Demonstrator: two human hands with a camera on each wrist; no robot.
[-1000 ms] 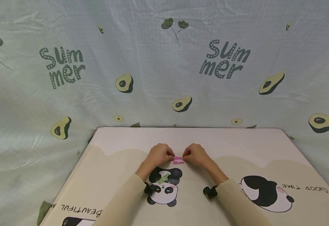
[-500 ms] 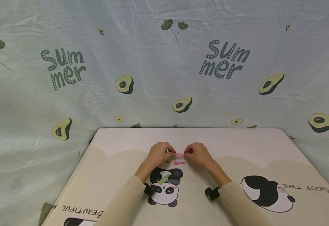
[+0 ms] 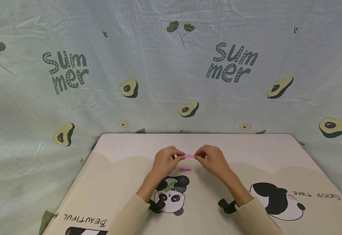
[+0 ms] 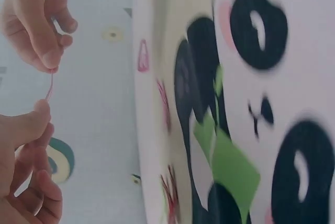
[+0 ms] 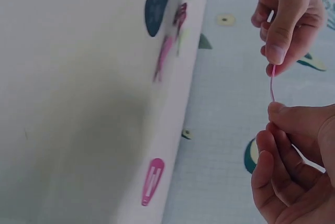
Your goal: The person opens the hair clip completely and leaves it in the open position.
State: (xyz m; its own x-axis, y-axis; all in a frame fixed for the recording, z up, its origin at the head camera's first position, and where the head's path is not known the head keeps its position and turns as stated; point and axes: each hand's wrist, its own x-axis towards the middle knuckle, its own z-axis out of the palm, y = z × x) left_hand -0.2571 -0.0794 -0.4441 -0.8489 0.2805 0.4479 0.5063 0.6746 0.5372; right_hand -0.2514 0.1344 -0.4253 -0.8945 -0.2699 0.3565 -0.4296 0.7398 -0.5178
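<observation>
Left hand (image 3: 163,161) and right hand (image 3: 215,160) pinch one thin pink item (image 3: 189,156) between thumbs and fingers | the item spans the gap between them, above the pale surface (image 3: 115,182) | below, a pink hair clip (image 3: 185,169) lies just beyond a printed panda (image 3: 170,204)

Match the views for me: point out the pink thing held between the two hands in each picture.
Head: the pink thing is right of centre, below mid-height.
Left wrist: the pink thing is toward the left edge, slightly above mid-height.
Right wrist: the pink thing is right of centre, slightly above mid-height.
Shared landmark: the left hand, pinching it in all three.
</observation>
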